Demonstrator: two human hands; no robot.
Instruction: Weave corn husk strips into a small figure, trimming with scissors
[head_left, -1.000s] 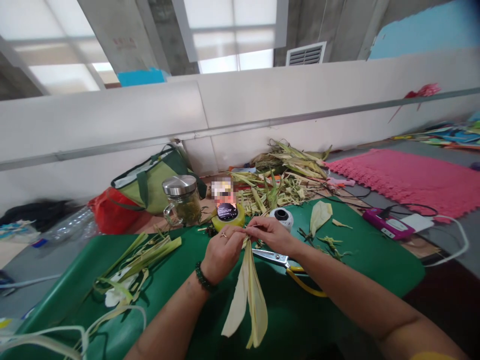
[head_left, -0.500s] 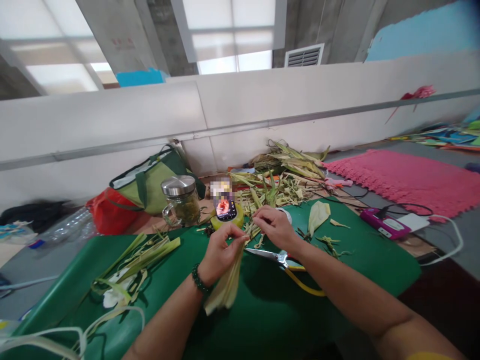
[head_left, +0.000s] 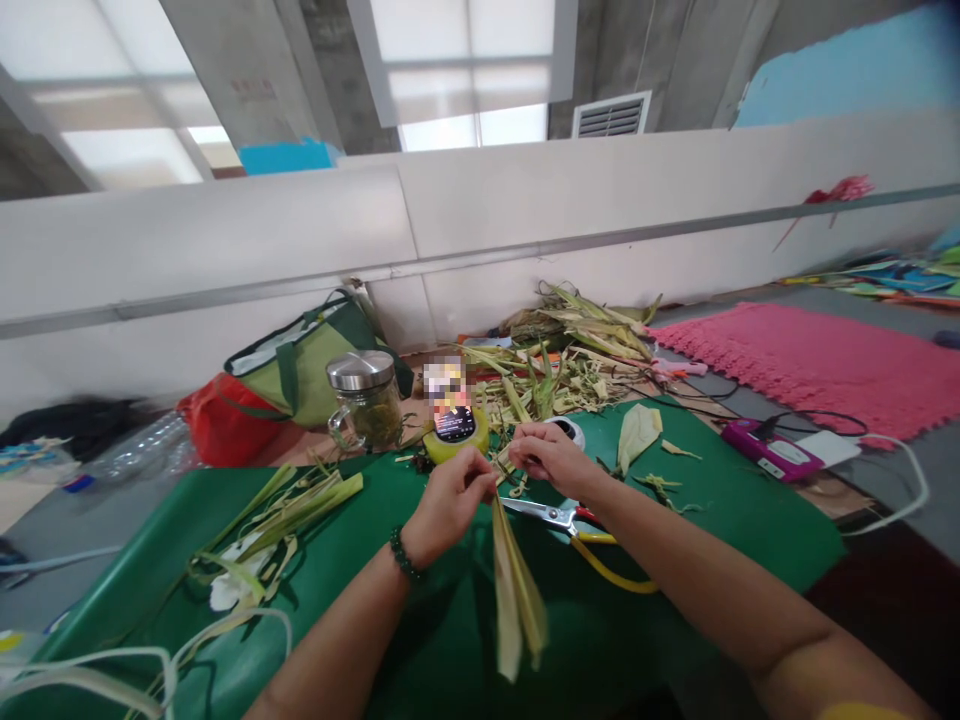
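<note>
My left hand (head_left: 442,500), a dark green bead bracelet (head_left: 403,553) at its wrist, pinches the gathered top of a folded corn husk (head_left: 511,590). The husk hangs down over the green mat (head_left: 739,510), its lower ends fanned apart. Close by on the right, my right hand (head_left: 551,455) is closed, thumb against curled fingers; whatever is in it is too small to make out. Scissors (head_left: 544,512) with yellow and red handles lie beneath my right wrist. Behind that hand shows part of a white roll (head_left: 576,432).
A phone (head_left: 454,424) leans on a yellow round stand (head_left: 442,450), beside a lidded glass mug (head_left: 367,410). Husk strips (head_left: 300,520) lie left, a husk pile (head_left: 577,330) behind. A purple power strip (head_left: 772,452) and pink cloth (head_left: 817,365) are right.
The husk's loose ends have swung from lower left to lower right, below my left hand. Both hands stay close together, with my left hand shifted slightly right.
</note>
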